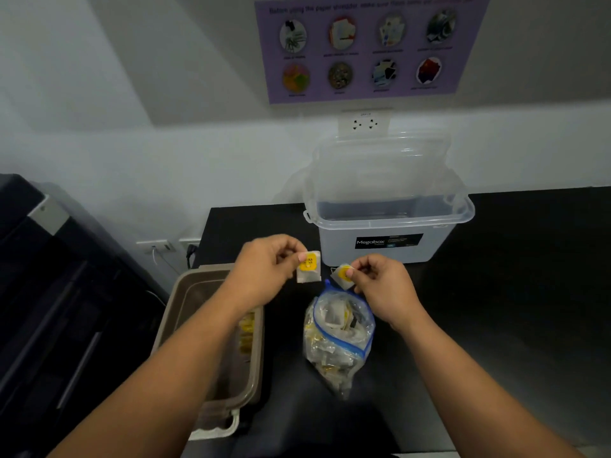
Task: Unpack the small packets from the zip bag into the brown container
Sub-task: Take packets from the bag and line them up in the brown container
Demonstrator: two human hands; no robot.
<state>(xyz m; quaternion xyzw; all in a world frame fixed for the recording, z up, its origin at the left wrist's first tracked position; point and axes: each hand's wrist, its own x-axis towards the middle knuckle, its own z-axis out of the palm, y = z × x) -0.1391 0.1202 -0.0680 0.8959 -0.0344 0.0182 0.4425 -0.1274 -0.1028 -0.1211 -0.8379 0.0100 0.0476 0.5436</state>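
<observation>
- Work looks early, I judge: only a few yellow-marked packets (246, 328) show in the brown container (172, 319) at the near left. The zip bag (337, 342) just right of it lies with its mouth open and still bulges.
- Hands are apart, past the far end of the bag. The left hand (264, 266) pinches a first packet (309, 266) by its upper edge. The right hand (383, 285) pinches a second packet (344, 276) just beyond the bag's mouth.
- A thin thread shows between the two packets; I cannot tell whether it joins them. Best to part them fully before letting go.
- The left packet should then go back and left over the container and be released low, inside the rim, so it lands flat. The right one can follow.
- Tabletop (496, 292) is black and smooth, so a dropped packet may slide.
- Farther back stands a clear plastic box (386, 233), with its lid (383, 166) propped against the wall.
- On the white wall are a socket (363, 123) and a purple poster (363, 44); a dark machine (49, 292) stands at the left.
</observation>
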